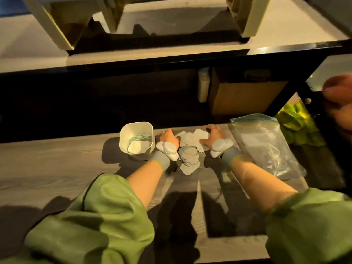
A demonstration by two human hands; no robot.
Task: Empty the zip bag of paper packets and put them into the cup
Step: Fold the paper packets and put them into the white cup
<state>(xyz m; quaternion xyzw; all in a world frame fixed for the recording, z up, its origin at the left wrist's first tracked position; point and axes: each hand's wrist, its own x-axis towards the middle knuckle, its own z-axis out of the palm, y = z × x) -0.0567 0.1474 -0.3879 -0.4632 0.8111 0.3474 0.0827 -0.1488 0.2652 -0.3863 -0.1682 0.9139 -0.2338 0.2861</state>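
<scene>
A white square cup (123, 138) stands on the grey wood-grain table, with a few pale paper packets lying inside it. To the right of the cup lies a loose pile of paper packets (188, 155). My left hand (167, 137) rests against the pile's left side, close to the cup. My right hand (213, 136) lies with spread fingers on the pile's right side. Neither hand has lifted a packet. The clear zip bag (266, 145) lies flat to the right of my right hand and looks empty. Both wrists carry white devices and grey cuffs.
A dark shelf edge (171, 61) runs overhead at the back. Behind the pile stand a cardboard box (245, 96) and a white bottle (202, 86). Green items (297, 122) lie at the right. Another person's blurred hand (339, 103) shows at the right edge.
</scene>
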